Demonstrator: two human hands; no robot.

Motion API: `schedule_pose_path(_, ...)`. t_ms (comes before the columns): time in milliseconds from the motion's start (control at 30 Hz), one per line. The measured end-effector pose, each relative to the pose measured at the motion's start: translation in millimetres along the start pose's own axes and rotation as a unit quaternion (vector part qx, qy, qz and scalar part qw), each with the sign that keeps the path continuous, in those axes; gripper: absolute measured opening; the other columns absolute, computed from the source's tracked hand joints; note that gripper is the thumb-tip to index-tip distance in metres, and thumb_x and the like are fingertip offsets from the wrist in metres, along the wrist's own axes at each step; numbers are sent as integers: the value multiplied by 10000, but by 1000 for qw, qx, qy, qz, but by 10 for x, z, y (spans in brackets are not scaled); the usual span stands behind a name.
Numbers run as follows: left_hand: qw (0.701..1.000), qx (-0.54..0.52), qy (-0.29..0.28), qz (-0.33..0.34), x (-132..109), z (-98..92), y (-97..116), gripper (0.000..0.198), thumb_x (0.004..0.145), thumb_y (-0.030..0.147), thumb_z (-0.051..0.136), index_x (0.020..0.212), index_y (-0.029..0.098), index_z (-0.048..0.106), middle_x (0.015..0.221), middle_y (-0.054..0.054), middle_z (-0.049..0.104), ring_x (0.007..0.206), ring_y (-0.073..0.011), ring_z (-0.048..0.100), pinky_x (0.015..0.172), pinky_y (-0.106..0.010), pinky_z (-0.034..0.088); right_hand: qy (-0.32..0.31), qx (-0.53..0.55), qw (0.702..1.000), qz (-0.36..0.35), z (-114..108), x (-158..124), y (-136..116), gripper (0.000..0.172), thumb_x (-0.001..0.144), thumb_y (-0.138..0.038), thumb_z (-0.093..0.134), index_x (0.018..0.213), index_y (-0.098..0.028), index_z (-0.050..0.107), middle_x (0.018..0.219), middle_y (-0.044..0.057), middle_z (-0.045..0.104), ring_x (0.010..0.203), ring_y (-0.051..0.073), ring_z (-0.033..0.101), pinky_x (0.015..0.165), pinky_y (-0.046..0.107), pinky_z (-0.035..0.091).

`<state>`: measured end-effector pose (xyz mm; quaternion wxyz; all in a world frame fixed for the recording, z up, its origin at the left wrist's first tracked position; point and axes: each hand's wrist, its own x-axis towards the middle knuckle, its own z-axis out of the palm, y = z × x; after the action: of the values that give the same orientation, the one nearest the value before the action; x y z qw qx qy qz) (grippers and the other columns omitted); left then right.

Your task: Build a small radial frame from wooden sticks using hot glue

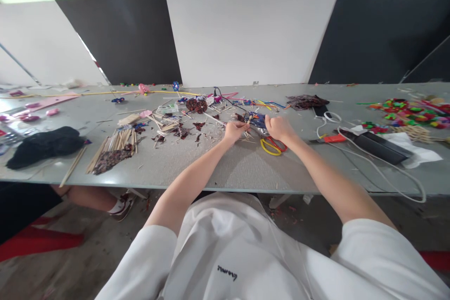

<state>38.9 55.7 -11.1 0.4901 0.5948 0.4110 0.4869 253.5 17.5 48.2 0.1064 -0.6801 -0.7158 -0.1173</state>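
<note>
Just left of the scissors point(272, 145), the left hand point(234, 130) pinches what looks like a thin stick point(248, 123), lying crosswise toward the patterned piece point(256, 119); just beyond the scissors, the right hand point(279, 127), nearer it, grips that piece's right edge.

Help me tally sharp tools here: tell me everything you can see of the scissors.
The scissors lie flat on the grey table, nearer the person than the right hand. Two plastic-looking handle loops show, one yellow, one red, pointing toward the person. The blades run under the hand, hidden, so open or shut is unclear. Whether the hand touches them cannot be told.
</note>
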Motion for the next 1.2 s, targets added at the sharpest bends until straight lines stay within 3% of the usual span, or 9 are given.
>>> schedule_pose_path(500,1000,6,-4,5,-15,-17,34,409,805,525,827,965,152,876,829,-51,817,464,-72,391,449,-226,331,5,-4,1000,0,-1,-9,-10,939,1082,-553,30,988,-75,833,958,288,794,973,363,780,884,415,554)
schedule_pose_path(867,1000,10,3,-4,-12,-20,16,378,809,504,824,963,161,874,801,-28,802,441,-59,381,442,-219,319,32,1,999,39,-69,19,141,958,1082,-535,8,1036,-55,835,972,304,782,999,404,757,923,498,536)
schedule_pose_path(1067,1000,15,3,-8,-15,-25,28,369,830,488,810,978,156,874,830,-33,811,453,-64,380,450,-227,330,54,15,995,82,-73,73,270,908,1094,-562,84,1073,-23,815,1010,332,771,1043,425,741,953,511,517)
schedule_pose_path(1200,1000,16,2,-11,-33,-32,46,342,838,477,805,950,161,870,837,-26,808,464,-58,390,448,-212,333,58,45,985,157,-18,164,493,868,1103,-529,105,1029,-31,812,1011,335,764,1051,427,739,941,521,529)
